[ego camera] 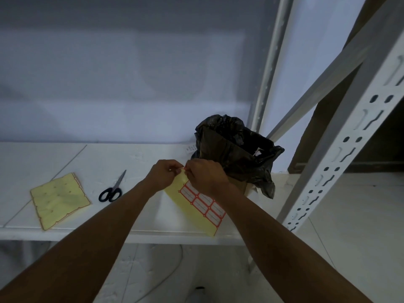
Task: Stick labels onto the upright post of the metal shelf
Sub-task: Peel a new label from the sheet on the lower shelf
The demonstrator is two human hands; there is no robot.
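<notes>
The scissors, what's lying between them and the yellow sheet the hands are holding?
In the head view, only bare white shelf lies between the scissors and the label sheet, apart from the left forearm crossing above that stretch.

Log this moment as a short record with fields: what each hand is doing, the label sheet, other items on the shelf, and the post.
left hand: pinching top edge of the yellow label sheet
right hand: fingers peeling a red-bordered label at the sheet's top
sheet: several labels remain
shelf items: black-handled scissors, used yellow backing sheet, box lined with black plastic bag
white slotted metal post: right, untouched
</notes>
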